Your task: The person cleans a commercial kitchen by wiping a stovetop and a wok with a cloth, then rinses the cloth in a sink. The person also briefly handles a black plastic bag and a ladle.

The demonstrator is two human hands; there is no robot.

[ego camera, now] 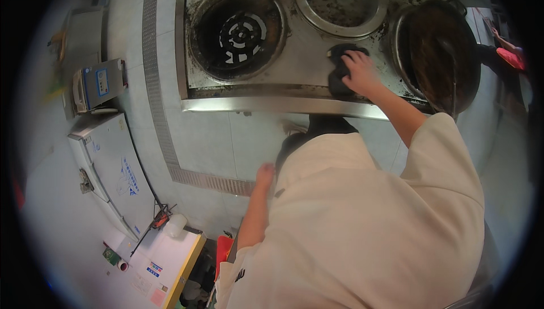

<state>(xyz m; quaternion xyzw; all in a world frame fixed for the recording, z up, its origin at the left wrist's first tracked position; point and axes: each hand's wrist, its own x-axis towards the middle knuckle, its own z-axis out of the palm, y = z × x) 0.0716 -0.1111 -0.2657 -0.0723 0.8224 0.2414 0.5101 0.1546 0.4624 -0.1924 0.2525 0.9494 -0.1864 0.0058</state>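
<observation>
My right hand (pixel 360 70) presses a crumpled dark cloth (pixel 339 80) onto the stained steel top of a commercial wok range (pixel 304 64). The cloth lies near the front edge, between the open burner and the wok, and its lower end reaches the front channel. Behind it a round steel-rimmed well (pixel 304 7) is set in the top. My left hand (pixel 265 175) hangs low at my side, away from the range. It is blurred, and its fingers cannot be made out clearly.
A black burner pit (pixel 204 49) with a slotted grate lies left. A large browned wok (pixel 437 54) tilts at the right, a long-handled utensil (pixel 454 83) in it. A floor drain grate (pixel 154 83) and white refrigerator (pixel 123 168) stand left. Another person's arm (pixel 503 42) shows far right.
</observation>
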